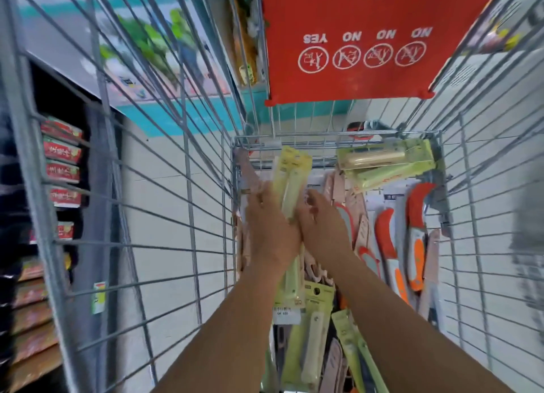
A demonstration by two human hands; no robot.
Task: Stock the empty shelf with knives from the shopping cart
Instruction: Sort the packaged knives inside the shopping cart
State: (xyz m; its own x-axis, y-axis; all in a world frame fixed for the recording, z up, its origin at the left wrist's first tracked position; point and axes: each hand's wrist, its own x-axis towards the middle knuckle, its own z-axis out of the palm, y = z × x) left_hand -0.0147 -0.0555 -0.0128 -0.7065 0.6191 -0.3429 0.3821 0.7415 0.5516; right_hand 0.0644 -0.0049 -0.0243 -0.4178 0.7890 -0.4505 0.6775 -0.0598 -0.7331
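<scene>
I look down into a wire shopping cart [188, 186] with both arms reaching in. My left hand [269, 231] grips a yellow-green packaged knife [290, 180] that stands upright above the pile. My right hand [321, 225] is right beside it, fingers curled against the same pack; whether it grips the pack is unclear. Below lie several more packaged knives: yellow-green packs [312, 334] near me, pink ones [360, 216], and orange-handled knives [415, 231] on the right. Two yellow-green packs [385, 163] rest against the cart's far end.
The cart's red child-seat flap [353, 39] with warning icons hangs at the far end. Shelves with red packaged goods [61, 169] stand to the left of the cart. White floor tiles [164, 186] show through the wire sides.
</scene>
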